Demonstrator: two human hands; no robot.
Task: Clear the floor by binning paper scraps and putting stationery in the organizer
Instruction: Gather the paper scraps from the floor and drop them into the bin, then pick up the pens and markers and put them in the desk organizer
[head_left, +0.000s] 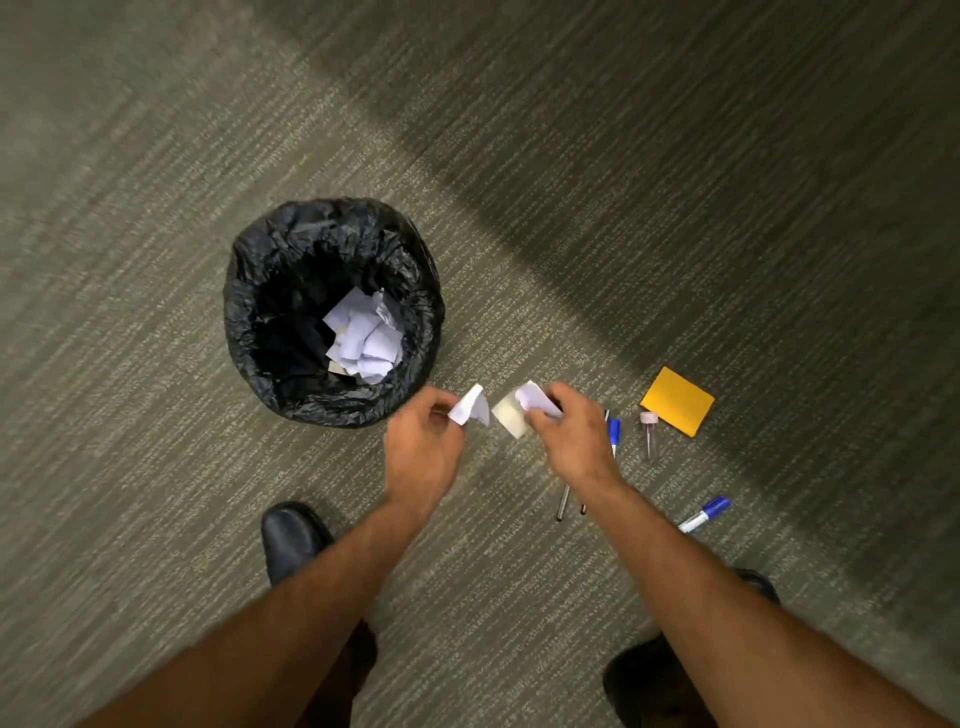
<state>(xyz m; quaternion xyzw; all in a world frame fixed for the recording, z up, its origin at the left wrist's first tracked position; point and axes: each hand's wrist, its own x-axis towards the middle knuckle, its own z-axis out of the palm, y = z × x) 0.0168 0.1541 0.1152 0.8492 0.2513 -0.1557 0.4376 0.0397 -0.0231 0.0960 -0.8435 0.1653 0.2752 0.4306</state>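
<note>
A round bin (249, 332) with a black liner stands on the carpet and holds several white paper scraps (363, 335). Just right of its rim, my left hand (423, 441) pinches a white paper scrap (471, 408). My right hand (569, 436) grips another white scrap (535, 399). A cream notepad block (510, 415) lies on the floor between the two hands. Right of my right hand lie a blue-capped marker (614, 434), a small clear vial (650, 436), an orange sticky-note pad (678, 401), two dark pens (563, 501) and a second blue marker (705, 514).
Grey-green carpet (156, 467) covers the whole floor, darker in a shadowed band at the upper right. My black shoes show at the bottom, one (291, 535) near the bin and one (644, 675) lower right. No organizer is in view.
</note>
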